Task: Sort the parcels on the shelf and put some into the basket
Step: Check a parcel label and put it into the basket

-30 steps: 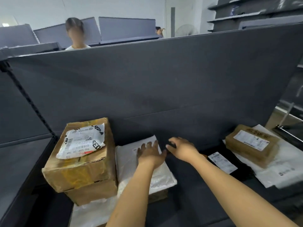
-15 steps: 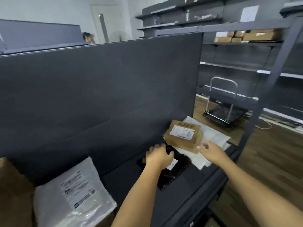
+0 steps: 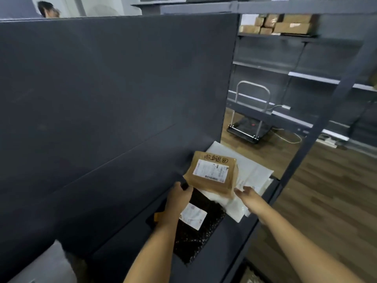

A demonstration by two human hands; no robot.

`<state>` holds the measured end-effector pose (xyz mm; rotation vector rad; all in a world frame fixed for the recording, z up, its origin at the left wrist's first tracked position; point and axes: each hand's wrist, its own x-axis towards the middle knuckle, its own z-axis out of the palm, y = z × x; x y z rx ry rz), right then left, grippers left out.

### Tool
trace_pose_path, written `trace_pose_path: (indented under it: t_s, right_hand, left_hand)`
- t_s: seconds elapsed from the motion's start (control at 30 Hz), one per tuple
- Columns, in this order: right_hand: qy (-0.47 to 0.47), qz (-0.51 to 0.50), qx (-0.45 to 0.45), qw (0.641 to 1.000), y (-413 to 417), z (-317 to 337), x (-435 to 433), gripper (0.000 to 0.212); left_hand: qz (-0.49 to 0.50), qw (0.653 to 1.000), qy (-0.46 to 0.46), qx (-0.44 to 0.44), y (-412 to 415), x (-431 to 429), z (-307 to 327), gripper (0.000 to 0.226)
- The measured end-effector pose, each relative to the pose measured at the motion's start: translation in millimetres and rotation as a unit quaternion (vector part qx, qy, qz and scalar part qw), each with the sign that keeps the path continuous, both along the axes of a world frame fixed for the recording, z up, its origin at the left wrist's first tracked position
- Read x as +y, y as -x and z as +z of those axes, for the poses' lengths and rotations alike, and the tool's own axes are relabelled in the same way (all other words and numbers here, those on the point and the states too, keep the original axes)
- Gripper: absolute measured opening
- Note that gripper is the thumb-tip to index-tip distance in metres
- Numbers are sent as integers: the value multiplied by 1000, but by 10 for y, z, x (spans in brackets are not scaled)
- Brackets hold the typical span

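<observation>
A brown taped box (image 3: pixel 214 174) with a white label lies on a pile of white poly mailers (image 3: pixel 254 172) at the right end of the dark grey shelf (image 3: pixel 224 254). In front of it lies a black bubble mailer (image 3: pixel 195 237) with a small white label. My left hand (image 3: pixel 179 199) rests on the black mailer's far end, fingers bent against the box's near left corner. My right hand (image 3: pixel 247 196) is spread at the box's near right corner, over the white mailers. No basket is in view.
A tall grey back panel (image 3: pixel 102 99) closes the shelf behind. A grey upright post (image 3: pixel 326 119) stands at the right end. A white parcel (image 3: pixel 47 266) shows at bottom left. A platform cart (image 3: pixel 247 129) stands on the wood floor. Brown boxes (image 3: pixel 285 25) fill a far shelf.
My view swung right, away from the big brown carton. Both hands moved from the white parcel to the right end and now sit at the small brown box's near corners.
</observation>
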<state>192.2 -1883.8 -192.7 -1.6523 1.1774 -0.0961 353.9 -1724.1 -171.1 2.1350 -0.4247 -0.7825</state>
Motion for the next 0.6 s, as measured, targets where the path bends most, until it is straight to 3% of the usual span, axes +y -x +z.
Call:
trace_pose_path:
  t_s: [0.07, 0.17, 0.2, 0.33, 0.43, 0.53, 0.6]
  right_hand:
    - [-10, -25, 0, 1000, -139, -103, -77, 67]
    - [-19, -37, 3, 999, -330, -246, -165, 63]
    - [-26, -38, 2, 999, -379, -279, -185, 64]
    - [-50, -56, -31, 997, -503, -433, -211, 62]
    - [-71, -75, -51, 993, -529, -527, -201, 53]
    - [-76, -93, -58, 991, -470, -575, -142, 50]
    - [-65, -109, -62, 990, -395, -598, -87, 52]
  left_hand:
    - [21, 999, 20, 33, -218, -83, -101, 49]
    - [37, 997, 52, 46, -495, -231, -327, 6]
    - [37, 996, 61, 54, -548, -285, -378, 3]
    - [6, 987, 81, 136, -668, -516, -554, 57]
    - [7, 980, 93, 176, -668, -657, -649, 53]
    - [65, 974, 127, 177, -600, -650, -741, 29]
    - [72, 976, 110, 172, -520, -589, -811, 34]
